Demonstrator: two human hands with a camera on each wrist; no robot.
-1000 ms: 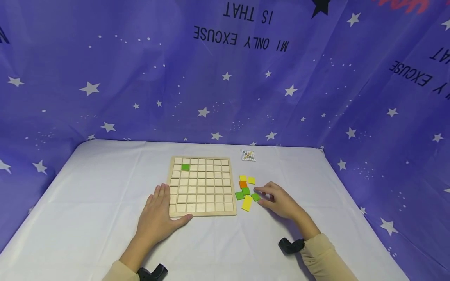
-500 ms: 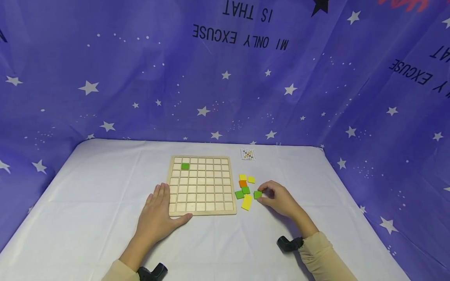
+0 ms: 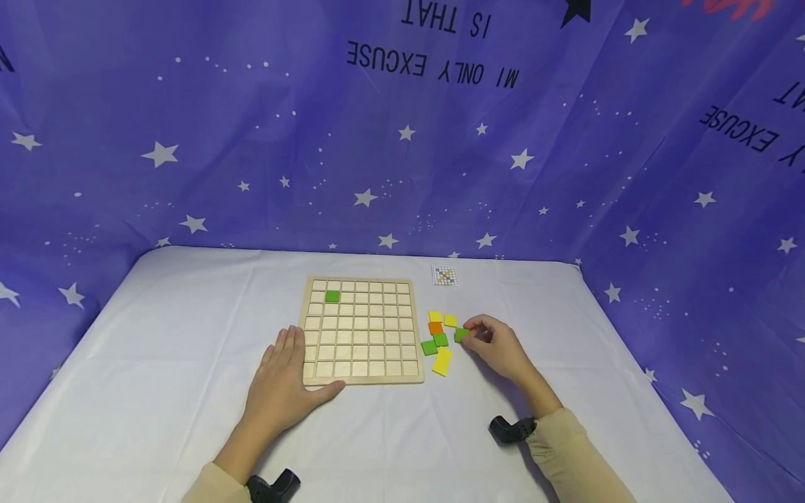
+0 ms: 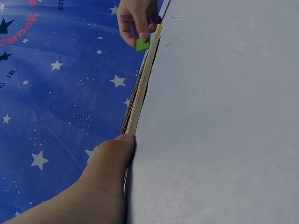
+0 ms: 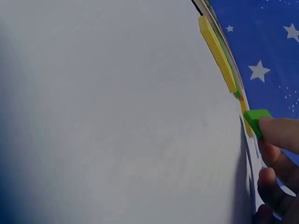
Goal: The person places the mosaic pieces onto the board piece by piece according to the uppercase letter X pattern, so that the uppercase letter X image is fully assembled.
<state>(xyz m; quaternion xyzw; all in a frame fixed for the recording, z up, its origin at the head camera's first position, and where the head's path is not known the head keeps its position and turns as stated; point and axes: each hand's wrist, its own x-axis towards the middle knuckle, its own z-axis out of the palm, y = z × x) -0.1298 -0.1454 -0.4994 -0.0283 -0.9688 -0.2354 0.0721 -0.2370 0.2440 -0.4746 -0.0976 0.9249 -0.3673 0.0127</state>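
Note:
My right hand point(image 3: 499, 347) pinches a green square tile point(image 5: 256, 120) between thumb and fingers, just right of a loose group of tiles. At the left edge of a wooden grid board point(image 3: 365, 381), my left hand point(image 3: 281, 388) lies with straight fingers along the side and its thumb at the front rim. One green tile point(image 3: 332, 297) sits in a cell of the board's second row from the back. The group beside the board has two green tiles, an orange tile point(image 3: 436, 328), two yellow square tiles and a longer yellow tile point(image 3: 442, 362).
A small card with a printed coloured grid point(image 3: 444, 276) lies behind the tiles. White cloth point(image 3: 157, 363) covers the table, and a blue star-printed curtain point(image 3: 264, 140) rises behind it and at the sides. Each wrist carries a black camera.
My right hand has picked up the green tile at the right of the group and moved it slightly away from me. My left hand stays at the board.

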